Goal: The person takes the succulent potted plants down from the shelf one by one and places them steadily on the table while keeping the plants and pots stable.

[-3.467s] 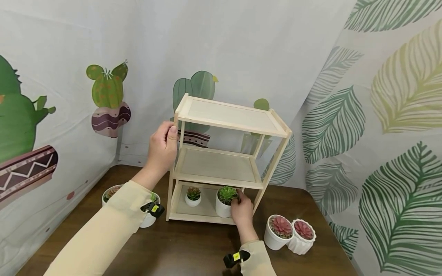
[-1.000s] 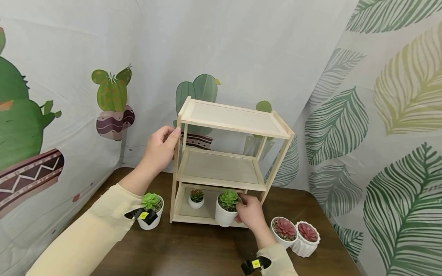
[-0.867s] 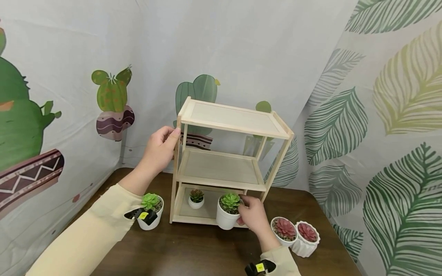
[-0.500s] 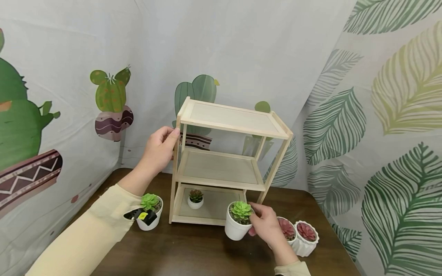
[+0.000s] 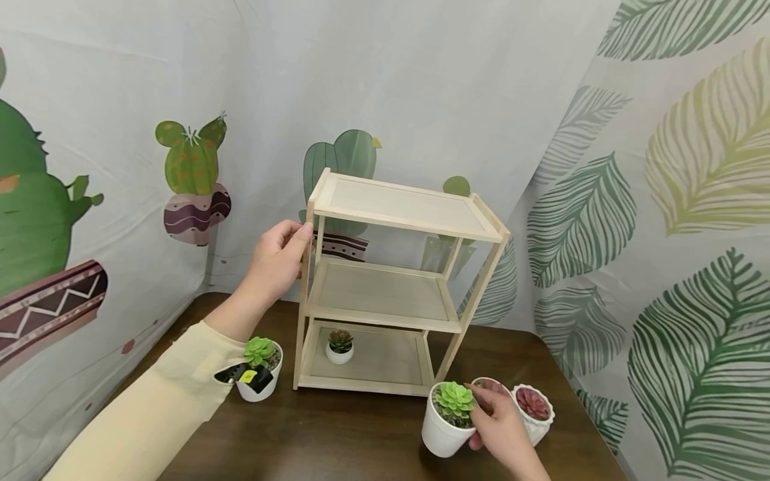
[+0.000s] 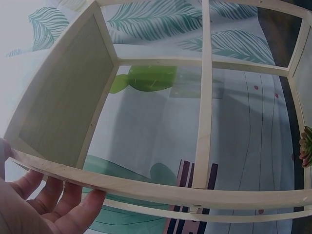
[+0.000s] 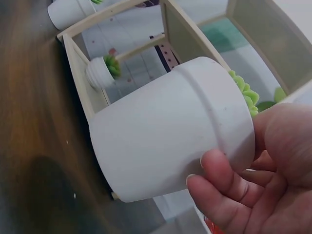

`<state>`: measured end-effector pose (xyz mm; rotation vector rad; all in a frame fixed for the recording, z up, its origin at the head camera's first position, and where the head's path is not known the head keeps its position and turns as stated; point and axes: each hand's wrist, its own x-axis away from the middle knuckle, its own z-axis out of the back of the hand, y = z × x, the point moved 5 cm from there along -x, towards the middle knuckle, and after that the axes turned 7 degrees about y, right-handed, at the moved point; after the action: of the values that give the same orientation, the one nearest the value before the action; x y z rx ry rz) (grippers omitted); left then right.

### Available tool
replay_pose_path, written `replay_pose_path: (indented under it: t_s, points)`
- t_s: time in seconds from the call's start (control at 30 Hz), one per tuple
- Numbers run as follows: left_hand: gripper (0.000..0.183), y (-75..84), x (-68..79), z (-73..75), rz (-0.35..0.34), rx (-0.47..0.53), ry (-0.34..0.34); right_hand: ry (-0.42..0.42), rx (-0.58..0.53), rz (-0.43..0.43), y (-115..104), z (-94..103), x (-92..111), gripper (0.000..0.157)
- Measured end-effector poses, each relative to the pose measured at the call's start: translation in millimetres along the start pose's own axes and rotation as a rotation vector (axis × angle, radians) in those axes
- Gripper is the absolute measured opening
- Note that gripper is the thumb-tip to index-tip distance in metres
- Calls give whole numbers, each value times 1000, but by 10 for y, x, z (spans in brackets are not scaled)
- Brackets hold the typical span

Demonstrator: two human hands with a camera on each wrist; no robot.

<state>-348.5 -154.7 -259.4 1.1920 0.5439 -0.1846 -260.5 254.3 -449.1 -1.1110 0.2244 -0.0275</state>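
Note:
My left hand [image 5: 272, 262] holds the upper left post of a pale wooden three-tier shelf [image 5: 385, 316]. In the left wrist view, its fingers [image 6: 83, 209] curl against the wooden edge. My right hand [image 5: 504, 427] pinches the rim of a white pot with a bright green succulent [image 5: 444, 431], in front of the shelf's right corner. The pot is slightly tilted and appears just above the table. The right wrist view shows the white pot [image 7: 165, 131] close up, thumb and fingers at its rim. A small potted succulent [image 5: 339, 356] stands on the bottom tier.
Right of the shelf stand two white pots with red succulents; the right hand partly covers one, and the ribbed pot [image 5: 538, 427] is plainer to see. Another green potted succulent [image 5: 261, 384] stands left, partly behind the left sleeve. A printed curtain [image 5: 421, 87] hangs behind the brown table [image 5: 313, 441].
The right hand has taken the green potted succulent off the bottom tier and carried it forward and to the right, over the table. The left hand has stayed on the shelf post.

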Motion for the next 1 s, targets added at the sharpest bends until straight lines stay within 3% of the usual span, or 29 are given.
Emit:
replay_pose_path:
  t_s: [0.27, 0.5, 1.0]
  points:
    - [61, 14, 5, -10, 1, 3, -5, 30, 4, -95, 225, 204, 182, 41]
    - [60, 20, 7, 6, -4, -3, 3, 91, 65, -122, 322, 316, 200, 43]
    - [60, 14, 10, -10, -4, -3, 2, 107, 167, -225, 522, 538, 233, 45]
